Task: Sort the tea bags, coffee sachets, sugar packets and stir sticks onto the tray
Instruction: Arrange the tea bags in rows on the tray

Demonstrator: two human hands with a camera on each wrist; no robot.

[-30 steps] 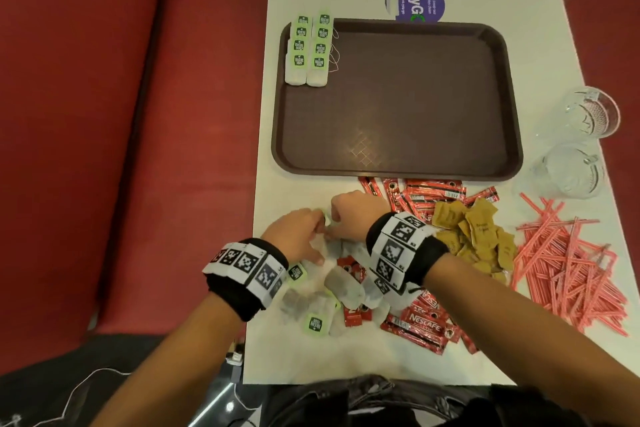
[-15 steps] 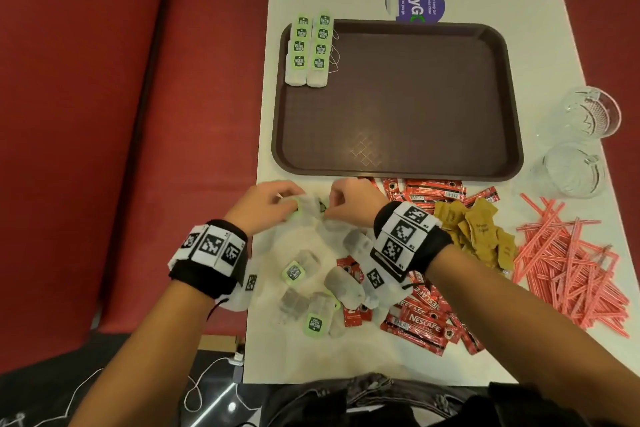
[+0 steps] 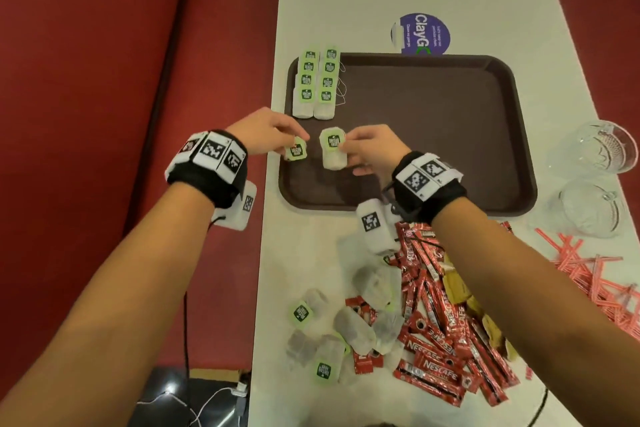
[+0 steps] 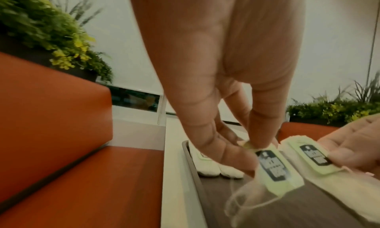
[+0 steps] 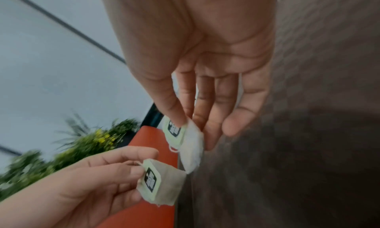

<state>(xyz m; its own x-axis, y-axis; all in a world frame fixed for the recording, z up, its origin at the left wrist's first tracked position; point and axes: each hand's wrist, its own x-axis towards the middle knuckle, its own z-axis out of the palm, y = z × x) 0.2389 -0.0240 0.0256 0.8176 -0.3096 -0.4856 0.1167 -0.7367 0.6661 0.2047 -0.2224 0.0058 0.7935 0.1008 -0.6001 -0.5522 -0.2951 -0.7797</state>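
Observation:
My left hand (image 3: pixel 273 133) pinches a tea bag (image 3: pixel 296 150) by its green tag over the left side of the brown tray (image 3: pixel 433 135). Beside it my right hand (image 3: pixel 367 149) pinches a second tea bag (image 3: pixel 333 149) between thumb and fingers. Both bags hang just in front of two neat rows of tea bags (image 3: pixel 317 87) in the tray's far left corner. In the left wrist view the held tag (image 4: pixel 273 166) shows under my fingertips (image 4: pixel 242 161), the other bag (image 4: pixel 314 158) to its right. Loose tea bags (image 3: pixel 346 326), red coffee sachets (image 3: pixel 436 333), brown sugar packets (image 3: pixel 460 291) and pink stir sticks (image 3: pixel 595 267) lie on the near table.
Two clear glass cups (image 3: pixel 595 184) stand right of the tray. A round purple sticker (image 3: pixel 420 34) lies behind it. A red bench seat (image 3: pixel 138 114) runs along the table's left edge.
Both hands have lifted from the loose pile near the table's front and moved forward over the tray, each now carrying one tea bag.

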